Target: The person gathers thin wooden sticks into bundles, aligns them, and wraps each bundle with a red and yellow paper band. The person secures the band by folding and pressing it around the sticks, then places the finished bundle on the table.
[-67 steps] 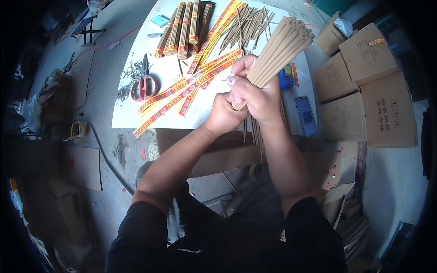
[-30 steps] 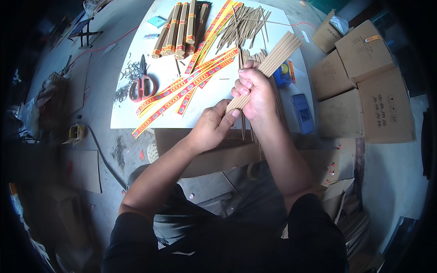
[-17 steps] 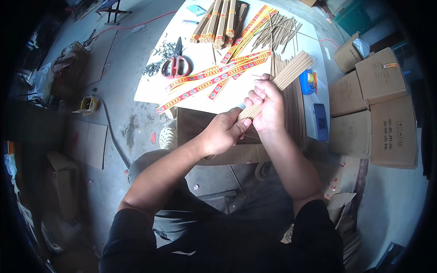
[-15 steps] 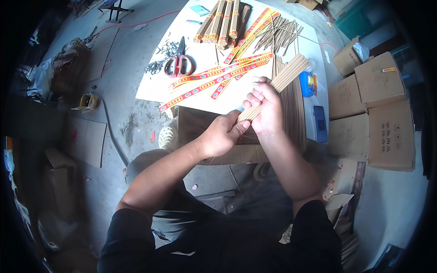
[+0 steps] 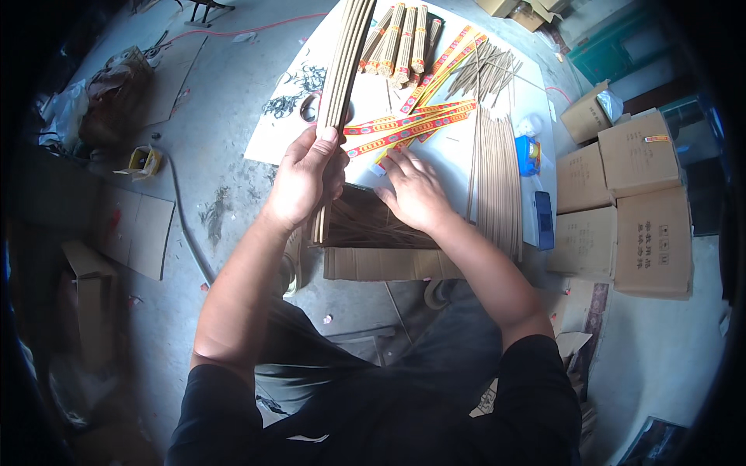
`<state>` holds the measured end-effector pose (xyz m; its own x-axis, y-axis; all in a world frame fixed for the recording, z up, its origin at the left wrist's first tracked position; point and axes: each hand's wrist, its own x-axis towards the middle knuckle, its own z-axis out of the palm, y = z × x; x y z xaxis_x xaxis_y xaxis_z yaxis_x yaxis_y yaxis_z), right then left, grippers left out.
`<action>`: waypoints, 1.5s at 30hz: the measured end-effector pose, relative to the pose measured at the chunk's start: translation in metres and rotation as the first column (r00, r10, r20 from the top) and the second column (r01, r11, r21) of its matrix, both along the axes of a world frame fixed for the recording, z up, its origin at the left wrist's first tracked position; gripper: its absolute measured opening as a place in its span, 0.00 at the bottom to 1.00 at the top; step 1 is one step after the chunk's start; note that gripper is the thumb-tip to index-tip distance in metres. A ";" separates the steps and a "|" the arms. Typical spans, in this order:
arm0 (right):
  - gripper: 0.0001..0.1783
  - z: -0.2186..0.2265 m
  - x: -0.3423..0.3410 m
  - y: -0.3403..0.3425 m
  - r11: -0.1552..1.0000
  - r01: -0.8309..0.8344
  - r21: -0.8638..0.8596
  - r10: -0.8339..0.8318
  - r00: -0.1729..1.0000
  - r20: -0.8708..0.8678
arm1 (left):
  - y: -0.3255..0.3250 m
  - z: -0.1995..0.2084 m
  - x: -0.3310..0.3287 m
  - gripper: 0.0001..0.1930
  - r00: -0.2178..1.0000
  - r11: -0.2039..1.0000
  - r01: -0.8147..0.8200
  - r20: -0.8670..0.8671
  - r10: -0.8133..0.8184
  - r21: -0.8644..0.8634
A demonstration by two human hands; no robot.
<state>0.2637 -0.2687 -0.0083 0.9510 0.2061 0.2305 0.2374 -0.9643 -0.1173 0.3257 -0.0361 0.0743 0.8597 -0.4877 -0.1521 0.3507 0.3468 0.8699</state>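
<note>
From beside the counter (image 5: 535,92), I see the left hand (image 5: 301,185) clasping a bundle of sticks (image 5: 343,78) at the person's eleven o'clock; near twelve, the right hand (image 5: 416,190) spreads its fingers by the paper strips (image 5: 420,127). Keep that clasp snug, so none slides.

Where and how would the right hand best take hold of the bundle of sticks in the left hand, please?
Probably around the bundle of sticks just beyond the left thumb, coming from the right: a long, straight stretch lies uncovered past the left hand, and the right hand is open on that side.
</note>
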 end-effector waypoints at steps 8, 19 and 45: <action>0.27 -0.018 -0.028 -0.006 0.992 0.066 -0.109 -0.057 0.995 0.077 | -0.006 -0.004 -0.004 0.14 0.996 0.992 0.081 0.041 -0.085 0.096; 0.19 -0.020 -0.037 -0.017 0.999 0.052 -0.005 -0.050 0.983 0.175 | -0.014 -0.009 -0.002 0.12 0.994 0.991 0.099 0.047 -0.103 0.089; 0.06 0.010 -0.015 -0.062 0.894 0.141 0.424 -0.311 0.878 0.363 | -0.038 -0.009 -0.010 0.15 0.971 0.962 0.214 0.074 -0.229 0.168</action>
<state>0.2483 -0.3311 0.0020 0.7590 -0.1857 0.6240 0.1256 -0.8987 -0.4203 0.3160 -0.0737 0.0650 0.7467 -0.6435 -0.1684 0.3196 0.1249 0.9393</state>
